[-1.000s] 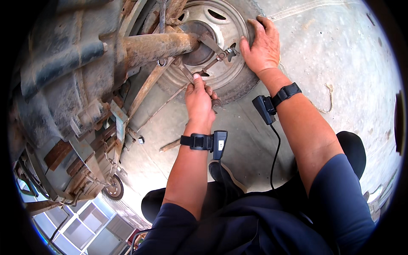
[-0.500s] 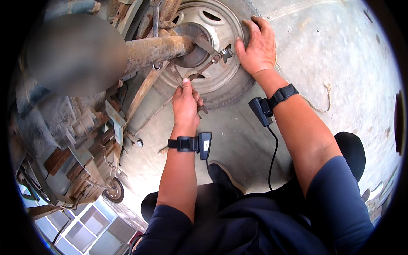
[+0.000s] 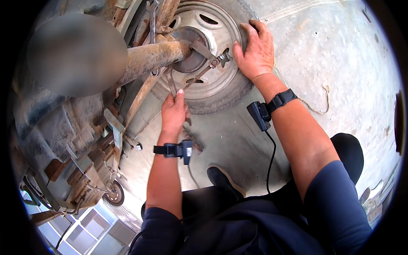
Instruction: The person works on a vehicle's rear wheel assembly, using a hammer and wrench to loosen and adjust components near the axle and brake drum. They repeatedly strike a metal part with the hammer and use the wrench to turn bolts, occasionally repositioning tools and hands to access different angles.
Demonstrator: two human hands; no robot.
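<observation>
A worker's left hand (image 3: pixel 174 111) is grasping a wrench (image 3: pixel 171 82) beneath the axle (image 3: pixel 158 57) of an old vehicle, its fingers curling around the handle and its thumb lying along it, while the right hand (image 3: pixel 258 53) is resting on the edge of the tire (image 3: pixel 239 86), its fingers spreading loosely and closing around nothing. The wheel (image 3: pixel 222 38) is sitting at the end of the axle, and a lever (image 3: pixel 206 52) and a threaded rod (image 3: pixel 201 76) are crossing in front of its pale face. The wrench is pointing its upper end toward the underside of the axle, just left of the rod; whether it is biting on a fastener, the view is not showing. A second wrench (image 3: pixel 153 26) is standing near the axle, with neither hand touching it. The job is apparently running midway: the wheel is staying mounted and the lever and rod are meeting at a bolt (image 3: pixel 222 57), but with a tool in use, the wrench work is seemingly awaiting completion. How tight anything is sitting, and how many turns are remaining, nothing is revealing.
</observation>
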